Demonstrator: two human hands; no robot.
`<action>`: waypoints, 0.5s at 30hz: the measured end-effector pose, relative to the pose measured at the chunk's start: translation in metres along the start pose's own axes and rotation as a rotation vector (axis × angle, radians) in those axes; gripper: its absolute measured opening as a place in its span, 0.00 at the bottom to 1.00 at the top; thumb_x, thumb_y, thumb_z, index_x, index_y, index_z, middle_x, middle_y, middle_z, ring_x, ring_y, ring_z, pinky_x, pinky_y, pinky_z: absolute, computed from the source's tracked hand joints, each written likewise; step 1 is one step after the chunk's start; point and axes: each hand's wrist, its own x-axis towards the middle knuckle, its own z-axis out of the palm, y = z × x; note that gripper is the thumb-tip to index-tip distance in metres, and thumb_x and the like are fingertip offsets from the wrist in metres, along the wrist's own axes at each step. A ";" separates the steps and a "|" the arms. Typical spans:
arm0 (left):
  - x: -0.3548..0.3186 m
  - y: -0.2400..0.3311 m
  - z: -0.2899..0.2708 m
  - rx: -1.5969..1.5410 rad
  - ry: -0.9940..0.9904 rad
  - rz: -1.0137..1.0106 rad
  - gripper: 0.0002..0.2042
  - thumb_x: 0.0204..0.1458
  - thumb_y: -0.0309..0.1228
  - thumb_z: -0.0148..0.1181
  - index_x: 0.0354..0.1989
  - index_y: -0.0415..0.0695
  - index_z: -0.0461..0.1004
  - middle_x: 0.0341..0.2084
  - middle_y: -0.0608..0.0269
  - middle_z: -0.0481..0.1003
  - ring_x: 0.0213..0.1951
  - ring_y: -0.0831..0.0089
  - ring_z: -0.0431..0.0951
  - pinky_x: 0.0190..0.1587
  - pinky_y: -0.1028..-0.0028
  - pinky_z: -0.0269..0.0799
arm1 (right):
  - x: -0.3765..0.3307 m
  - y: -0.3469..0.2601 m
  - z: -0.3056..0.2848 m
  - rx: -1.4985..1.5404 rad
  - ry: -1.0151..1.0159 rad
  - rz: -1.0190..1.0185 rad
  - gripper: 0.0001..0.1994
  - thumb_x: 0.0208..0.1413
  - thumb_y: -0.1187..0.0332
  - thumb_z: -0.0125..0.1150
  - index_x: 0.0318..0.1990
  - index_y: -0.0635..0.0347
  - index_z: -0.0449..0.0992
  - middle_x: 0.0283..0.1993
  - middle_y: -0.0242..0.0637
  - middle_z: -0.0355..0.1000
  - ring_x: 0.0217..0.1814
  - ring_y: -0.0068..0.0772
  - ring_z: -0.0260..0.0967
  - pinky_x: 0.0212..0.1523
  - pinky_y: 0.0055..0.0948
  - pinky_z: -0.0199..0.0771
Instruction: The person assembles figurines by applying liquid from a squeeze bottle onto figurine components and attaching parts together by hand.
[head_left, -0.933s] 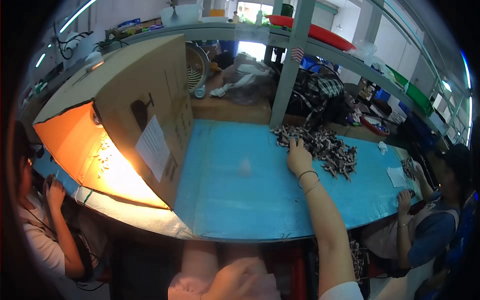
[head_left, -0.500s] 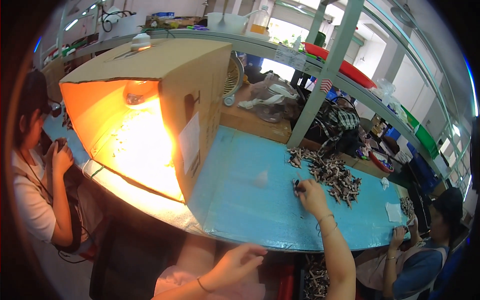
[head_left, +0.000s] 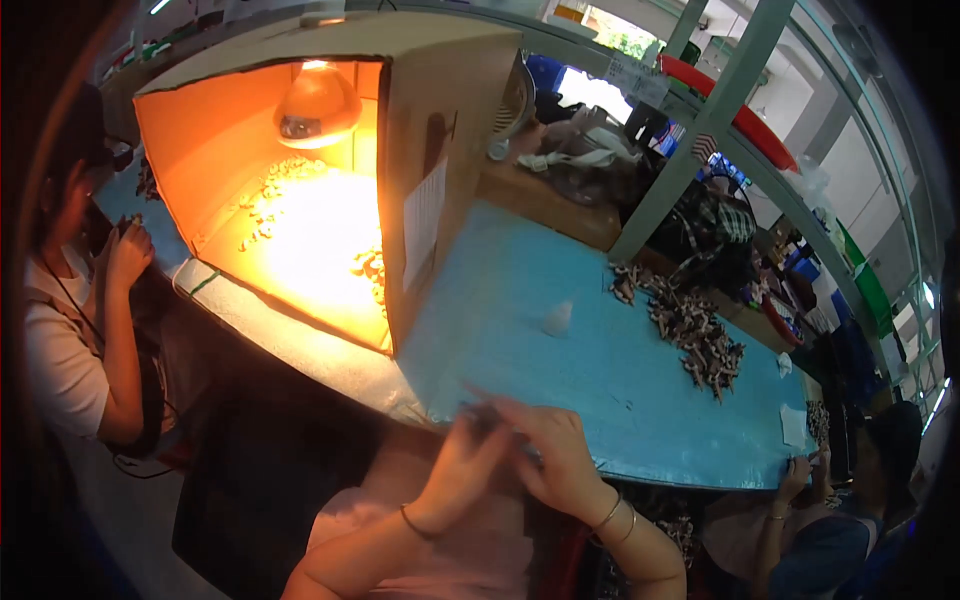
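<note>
My left hand (head_left: 462,468) and my right hand (head_left: 560,455) meet over the near edge of the blue table (head_left: 520,255). Between them is something small and dark, too blurred to name, with the left fingers curled round it. My right fingers reach across toward the left hand, smeared by motion. Farther off on the table stands a small white cone-shaped thing (head_left: 558,318). At the right lies a pile of small brown and dark pieces (head_left: 700,340), like little figure parts.
At the left stands an open cardboard box (head_left: 440,150) with a glowing lamp (head_left: 318,105) and small pieces inside. A green metal post (head_left: 700,130) rises behind the table. One person (head_left: 75,340) sits at the left, another (head_left: 830,540) at the right, both handling small things.
My right hand has come from beside the pile back to my left hand, which has moved up slightly. The view has shifted, with the box now lower and larger.
</note>
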 end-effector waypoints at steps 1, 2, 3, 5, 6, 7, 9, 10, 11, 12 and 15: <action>0.000 0.007 -0.003 -0.246 0.011 -0.046 0.15 0.59 0.30 0.47 0.52 0.39 0.59 0.45 0.57 0.69 0.45 0.68 0.73 0.43 0.72 0.71 | 0.001 0.000 -0.001 0.161 -0.038 0.026 0.24 0.45 0.74 0.60 0.53 0.60 0.65 0.54 0.41 0.66 0.47 0.44 0.65 0.48 0.35 0.62; -0.001 0.012 -0.006 -0.254 0.058 -0.062 0.14 0.60 0.33 0.46 0.52 0.42 0.59 0.45 0.54 0.70 0.43 0.63 0.75 0.41 0.71 0.71 | -0.001 0.005 0.002 0.349 -0.006 0.049 0.25 0.48 0.73 0.59 0.56 0.61 0.62 0.54 0.40 0.66 0.46 0.38 0.66 0.47 0.33 0.63; -0.002 0.015 -0.008 -0.255 0.061 -0.073 0.14 0.60 0.33 0.46 0.52 0.42 0.59 0.45 0.54 0.70 0.43 0.63 0.75 0.41 0.71 0.71 | 0.000 0.014 0.003 0.336 0.092 0.102 0.25 0.48 0.73 0.59 0.57 0.61 0.62 0.54 0.40 0.66 0.46 0.36 0.66 0.46 0.32 0.63; -0.006 0.020 -0.011 -0.265 0.081 -0.067 0.14 0.60 0.36 0.45 0.51 0.44 0.60 0.46 0.52 0.69 0.43 0.64 0.75 0.39 0.72 0.71 | 0.015 0.046 0.006 0.275 0.328 0.244 0.26 0.49 0.71 0.59 0.57 0.62 0.61 0.52 0.40 0.66 0.47 0.34 0.66 0.45 0.30 0.64; -0.006 0.021 -0.010 -0.265 0.070 -0.056 0.15 0.61 0.41 0.43 0.51 0.46 0.61 0.46 0.52 0.69 0.41 0.67 0.74 0.36 0.74 0.68 | 0.024 0.069 0.009 0.220 0.470 0.341 0.26 0.48 0.70 0.60 0.56 0.62 0.61 0.52 0.41 0.66 0.49 0.34 0.65 0.45 0.29 0.65; -0.007 0.022 -0.010 -0.264 0.062 -0.059 0.15 0.61 0.41 0.43 0.51 0.46 0.61 0.46 0.52 0.69 0.41 0.67 0.74 0.36 0.74 0.68 | 0.029 0.092 0.010 0.173 0.456 0.421 0.27 0.47 0.68 0.61 0.56 0.62 0.61 0.51 0.41 0.66 0.49 0.35 0.64 0.46 0.30 0.65; -0.011 0.023 -0.011 -0.555 0.105 -0.156 0.17 0.62 0.41 0.41 0.53 0.45 0.61 0.48 0.62 0.67 0.39 0.74 0.70 0.34 0.77 0.65 | 0.036 0.129 0.021 0.130 0.450 0.499 0.27 0.47 0.67 0.63 0.55 0.63 0.62 0.51 0.42 0.66 0.50 0.36 0.63 0.47 0.30 0.65; -0.013 0.024 -0.010 -0.552 0.096 -0.158 0.17 0.62 0.41 0.41 0.53 0.45 0.61 0.48 0.62 0.67 0.39 0.74 0.70 0.34 0.77 0.65 | 0.037 0.146 0.026 0.072 0.433 0.475 0.28 0.46 0.65 0.64 0.54 0.63 0.62 0.52 0.42 0.65 0.52 0.36 0.62 0.48 0.31 0.64; -0.015 0.025 -0.011 -0.568 0.140 -0.181 0.18 0.61 0.44 0.40 0.53 0.46 0.61 0.47 0.65 0.67 0.37 0.76 0.68 0.33 0.78 0.63 | 0.041 0.154 0.030 0.021 0.409 0.450 0.29 0.45 0.64 0.65 0.54 0.63 0.62 0.53 0.43 0.65 0.53 0.36 0.61 0.49 0.32 0.64; -0.016 0.025 -0.012 -0.585 0.183 -0.204 0.19 0.61 0.46 0.39 0.54 0.47 0.61 0.45 0.68 0.67 0.35 0.78 0.66 0.33 0.79 0.61 | 0.042 0.162 0.030 0.022 0.412 0.451 0.29 0.45 0.64 0.65 0.54 0.63 0.62 0.53 0.43 0.65 0.53 0.36 0.61 0.49 0.32 0.64; -0.018 0.025 -0.021 -0.620 0.190 -0.198 0.19 0.61 0.45 0.41 0.55 0.48 0.61 0.42 0.70 0.66 0.33 0.80 0.65 0.31 0.81 0.59 | 0.045 0.163 0.031 -0.126 0.270 0.419 0.27 0.47 0.65 0.64 0.54 0.64 0.62 0.51 0.43 0.66 0.50 0.34 0.65 0.49 0.31 0.65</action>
